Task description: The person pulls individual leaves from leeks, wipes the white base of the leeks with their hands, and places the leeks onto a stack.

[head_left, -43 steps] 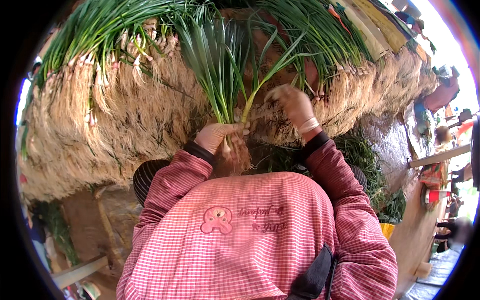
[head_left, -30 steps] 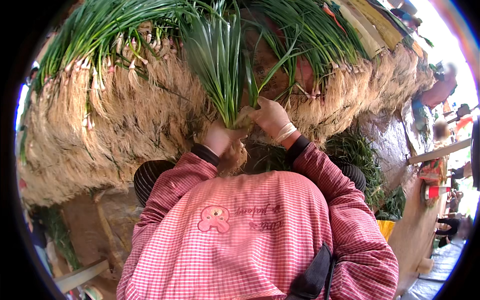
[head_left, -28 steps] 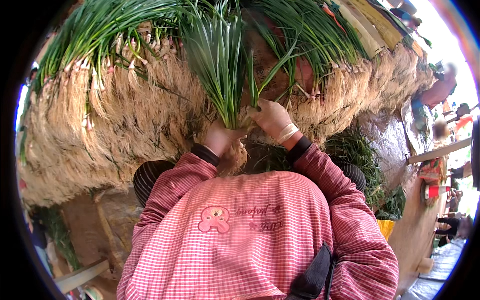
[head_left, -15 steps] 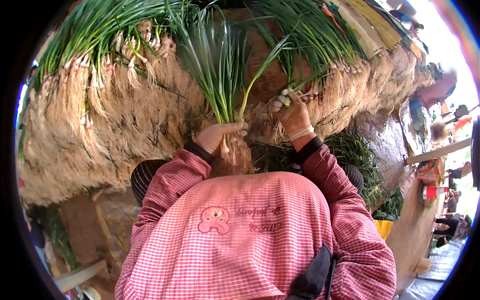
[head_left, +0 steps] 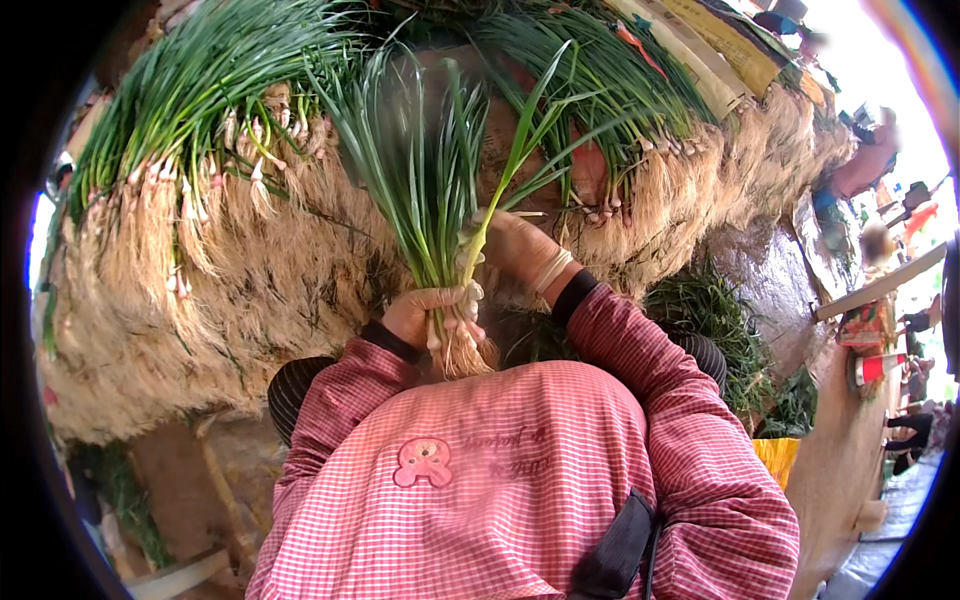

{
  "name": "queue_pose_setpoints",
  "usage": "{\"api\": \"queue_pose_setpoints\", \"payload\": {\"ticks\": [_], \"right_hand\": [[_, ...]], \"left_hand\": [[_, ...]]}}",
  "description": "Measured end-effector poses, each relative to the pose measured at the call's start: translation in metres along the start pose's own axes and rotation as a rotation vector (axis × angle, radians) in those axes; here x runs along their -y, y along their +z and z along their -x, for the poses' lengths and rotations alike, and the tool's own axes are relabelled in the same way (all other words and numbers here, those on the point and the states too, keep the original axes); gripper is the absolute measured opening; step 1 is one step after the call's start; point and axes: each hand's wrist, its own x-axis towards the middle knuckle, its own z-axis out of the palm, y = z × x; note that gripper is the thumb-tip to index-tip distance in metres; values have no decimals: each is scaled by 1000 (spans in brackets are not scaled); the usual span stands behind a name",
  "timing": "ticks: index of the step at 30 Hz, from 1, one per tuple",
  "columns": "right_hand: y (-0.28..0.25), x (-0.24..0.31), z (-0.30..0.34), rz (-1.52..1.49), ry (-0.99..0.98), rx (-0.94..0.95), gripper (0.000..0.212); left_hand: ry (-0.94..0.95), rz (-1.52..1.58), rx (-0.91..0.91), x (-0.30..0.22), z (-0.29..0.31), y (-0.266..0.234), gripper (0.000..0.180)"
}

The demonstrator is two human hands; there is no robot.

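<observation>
A bunch of green garlic (head_left: 425,220) stands upright before my chest, its long leaves fanning up and its pale bulbs and roots hanging below. My left hand (head_left: 415,312) is closed round its lower stems. My right hand (head_left: 512,248), with a pale band at the wrist, reaches in from the right against the bunch. Its fingers are closed by a yellowish-green stalk (head_left: 478,240) that leans out on the bunch's right side. The right fingertips are partly hidden behind the stalk.
More green garlic (head_left: 165,150) lies at the left on a thick bank of tan roots (head_left: 250,260), with another heap (head_left: 640,110) at the right. Loose green leaves (head_left: 710,320) lie right of my knee. A red and white cone (head_left: 878,368) and people stand farther right.
My right hand has moved left from the right heap to the bunch. The bunch in my left hand has come slightly lower, and the yellowish-green stalk now stands closer against it.
</observation>
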Motion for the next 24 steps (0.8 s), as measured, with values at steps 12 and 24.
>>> {"api": "queue_pose_setpoints", "payload": {"ticks": [12,24], "right_hand": [[-10,7,42,231,-154,-10,14],[0,-8,43,586,-179,-92,19]], "left_hand": [[-119,-63,-43,4,-7,-18,28],[-78,-90,-95,6,-2,-15,26]]}}
